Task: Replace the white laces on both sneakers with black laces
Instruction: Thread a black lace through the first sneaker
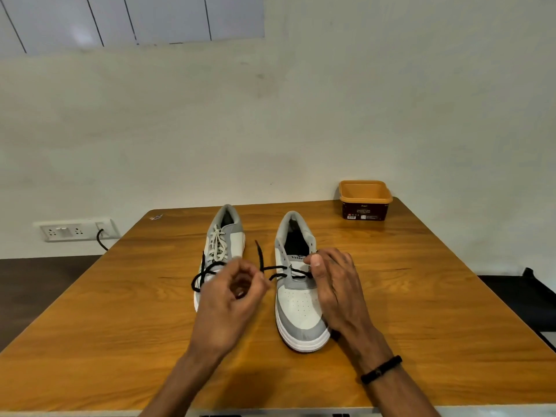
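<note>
1. We see two grey-and-white sneakers on the wooden table, side by side in the middle of the frame, toes toward the bottom edge and heels toward the wall, so each long axis runs bottom to top of the picture.
2. The right sneaker has no white lace; a black lace crosses its lowest eyelets, and one free end stands up between the shoes.
3. The left sneaker keeps its white lace, with a second black lace draped loosely over its forepart.
4. Our left hand, left of centre, has its grip closed in a thumb-and-fingertip pinch, seemingly on the black lace where it leaves the shoe; the blur leaves the contact uncertain.
5. Our right hand rests on the right sneaker's far flank, thumb pressing beside the eyelets, fingers curved over the upper to steady it.
6. We judge the lace light, limp and mildly grippy; it is best held near its stiff tip for threading.
7. The sneaker looks light and could slide on the smooth table, so holding its midfoot is sensible.
</note>
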A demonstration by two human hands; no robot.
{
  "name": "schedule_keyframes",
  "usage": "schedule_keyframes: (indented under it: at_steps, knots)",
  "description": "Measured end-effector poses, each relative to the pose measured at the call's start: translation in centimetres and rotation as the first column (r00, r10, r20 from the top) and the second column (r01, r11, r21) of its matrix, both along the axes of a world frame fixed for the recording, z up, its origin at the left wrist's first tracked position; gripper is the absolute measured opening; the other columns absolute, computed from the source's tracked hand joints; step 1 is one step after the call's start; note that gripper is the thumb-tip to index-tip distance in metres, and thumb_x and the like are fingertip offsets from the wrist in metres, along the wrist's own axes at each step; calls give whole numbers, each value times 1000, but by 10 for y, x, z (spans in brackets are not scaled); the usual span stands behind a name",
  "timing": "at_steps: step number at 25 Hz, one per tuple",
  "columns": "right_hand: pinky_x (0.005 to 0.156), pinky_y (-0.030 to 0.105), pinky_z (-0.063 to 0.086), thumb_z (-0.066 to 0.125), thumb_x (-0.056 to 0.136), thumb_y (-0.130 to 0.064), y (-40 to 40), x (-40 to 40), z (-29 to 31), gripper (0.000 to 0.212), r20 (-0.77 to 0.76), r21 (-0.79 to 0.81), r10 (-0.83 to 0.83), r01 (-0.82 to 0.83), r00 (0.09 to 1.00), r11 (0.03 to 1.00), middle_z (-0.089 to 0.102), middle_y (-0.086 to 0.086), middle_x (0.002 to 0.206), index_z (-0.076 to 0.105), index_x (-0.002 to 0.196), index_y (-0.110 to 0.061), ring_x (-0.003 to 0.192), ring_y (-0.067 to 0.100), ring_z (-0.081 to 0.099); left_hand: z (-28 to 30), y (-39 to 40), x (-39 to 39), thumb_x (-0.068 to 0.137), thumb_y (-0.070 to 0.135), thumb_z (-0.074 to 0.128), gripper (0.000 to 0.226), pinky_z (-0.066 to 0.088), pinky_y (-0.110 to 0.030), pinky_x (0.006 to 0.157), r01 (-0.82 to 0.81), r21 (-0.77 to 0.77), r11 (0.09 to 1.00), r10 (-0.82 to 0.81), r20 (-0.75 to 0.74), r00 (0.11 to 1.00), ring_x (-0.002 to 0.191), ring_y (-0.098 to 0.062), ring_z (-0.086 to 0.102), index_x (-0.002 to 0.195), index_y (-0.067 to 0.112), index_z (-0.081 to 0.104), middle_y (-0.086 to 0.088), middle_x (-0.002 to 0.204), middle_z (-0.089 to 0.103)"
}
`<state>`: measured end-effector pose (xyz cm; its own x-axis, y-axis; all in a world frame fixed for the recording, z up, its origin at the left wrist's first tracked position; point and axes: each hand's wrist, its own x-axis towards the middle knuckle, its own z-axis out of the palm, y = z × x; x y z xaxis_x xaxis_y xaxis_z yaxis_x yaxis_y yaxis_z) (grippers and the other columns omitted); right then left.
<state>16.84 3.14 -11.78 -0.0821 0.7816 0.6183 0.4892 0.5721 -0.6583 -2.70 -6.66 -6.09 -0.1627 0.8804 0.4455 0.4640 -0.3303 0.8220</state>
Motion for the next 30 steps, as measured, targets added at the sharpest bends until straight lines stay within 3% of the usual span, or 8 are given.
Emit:
schedule_keyframes:
  at_steps: [2, 4, 7, 11, 18, 20, 25, 30]
  knots:
    - [92, 33, 46, 30, 110, -51, 1, 0, -1, 50, 5, 5, 1, -1, 1000, 1000, 61, -14, 106, 70, 103, -23, 108, 3, 52, 30, 11, -1, 99, 11, 65, 7, 64, -29, 79, -2, 12, 1000, 0, 213, 977, 83, -18, 77, 106, 11, 65, -2, 95, 79]
    - [91, 33, 49, 40, 106, -51, 2, -1, -3, 40, 46, 20, -3, 2, 999, 1000, 60, -14, 110, 70, 108, -25, 109, 8, 54, 56, 21, -3, 99, 7, 66, 19, 63, -26, 76, 16, 36, 999, -25, 271, 962, 79, -20, 77, 117, 14, 65, -2, 100, 79]
    - [89, 31, 54, 59, 94, -53, 3, 2, -5, 36, 107, -5, 1, 0, 994, 1000, 58, -14, 115, 67, 116, -27, 111, 8, 55, 63, 36, -2, 101, 9, 65, 29, 58, -17, 70, -22, 16, 1000, 20, 113, 993, 79, -7, 73, 125, 25, 70, 10, 102, 78]
    - [81, 29, 58, 70, 86, -55, 2, 2, -4, 42, 136, 2, -6, 6, 991, 1000, 54, -16, 118, 64, 120, -31, 108, 6, 56, 37, 55, 7, 100, 27, 70, 15, 48, -9, 66, -76, -42, 996, 63, -249, 966, 86, 13, 63, 111, 30, 78, 17, 101, 73]
    - [87, 30, 58, 71, 86, -57, 1, 2, -3, 61, 108, -18, 5, -3, 994, 1000, 56, -15, 127, 54, 138, -33, 112, 6, 56, 8, 72, 23, 97, 21, 73, 26, 59, -28, 89, 29, 19, 999, -13, -578, 816, 103, -11, 69, 123, 18, 77, 0, 115, 75]
    - [86, 29, 57, 73, 84, -57, -2, 3, 0, 68, 76, -49, -4, 8, 997, 999, 58, -15, 126, 47, 143, -35, 110, 6, 56, 7, 76, 26, 99, 21, 71, 26, 59, -33, 90, 23, 31, 999, 1, -617, 787, 105, -16, 67, 125, 19, 76, -1, 117, 73]
    - [80, 32, 58, 74, 83, -62, 0, 0, -2, 50, 105, -35, 4, 0, 994, 999, 53, -16, 113, 57, 119, -31, 103, 7, 55, 6, 82, 30, 100, 30, 68, 19, 57, -35, 82, -81, 49, 995, 94, -616, 782, 98, -16, 64, 115, 21, 76, 2, 109, 69]
    - [75, 29, 59, 74, 80, -59, 1, 0, -4, 46, 124, -19, -15, 17, 992, 1000, 50, -14, 113, 61, 113, -28, 99, 8, 56, 4, 89, 42, 101, 30, 65, 15, 49, -33, 80, -141, -74, 987, 56, -667, 743, 98, -22, 60, 107, 19, 73, -4, 107, 61]
